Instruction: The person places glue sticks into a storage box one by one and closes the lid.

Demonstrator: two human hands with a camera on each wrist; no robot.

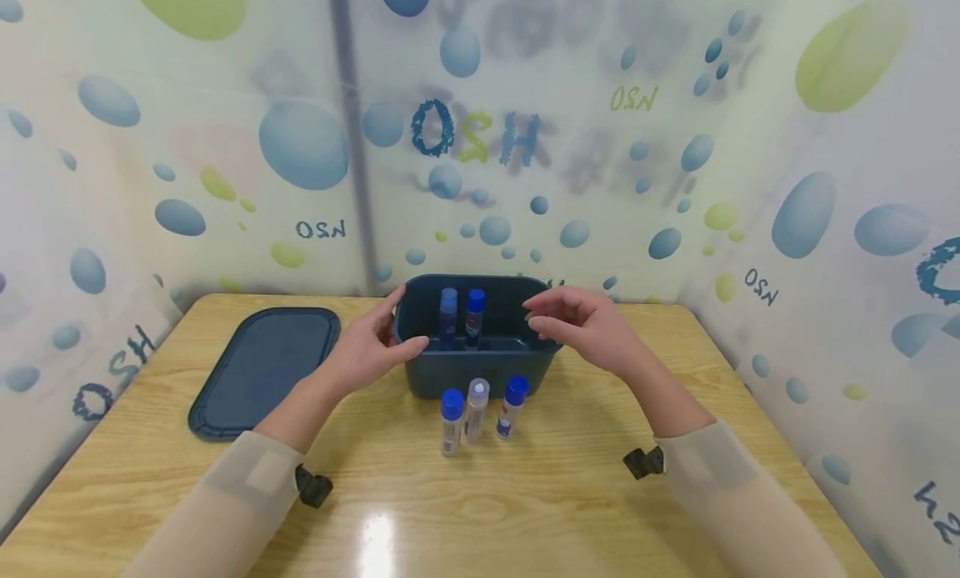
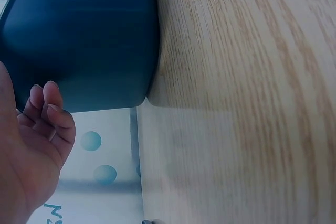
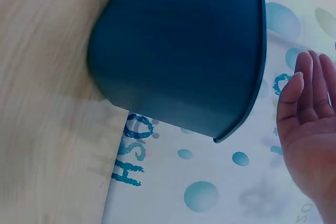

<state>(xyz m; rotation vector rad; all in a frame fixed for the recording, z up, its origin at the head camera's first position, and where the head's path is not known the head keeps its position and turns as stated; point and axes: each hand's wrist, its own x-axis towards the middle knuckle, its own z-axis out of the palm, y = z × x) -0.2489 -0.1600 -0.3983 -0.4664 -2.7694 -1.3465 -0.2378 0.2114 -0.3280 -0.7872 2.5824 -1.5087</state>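
A dark blue-green plastic bin stands on the table, with two blue-capped glue sticks, one beside the other, upright inside. My left hand is at its left end, thumb overlapping the front rim and fingers loosely bent along the side. Over the right rim hovers my right hand, its fingers bent with nothing between them; the right wrist view shows it apart from the bin wall. Three glue sticks stand in front: a blue-capped one, a pale-topped one and another blue-capped one.
To the left lies a flat dark lid with a raised edge on the wooden table. Patterned curtains hang behind the table and along both sides. A small black device sits at each wrist.
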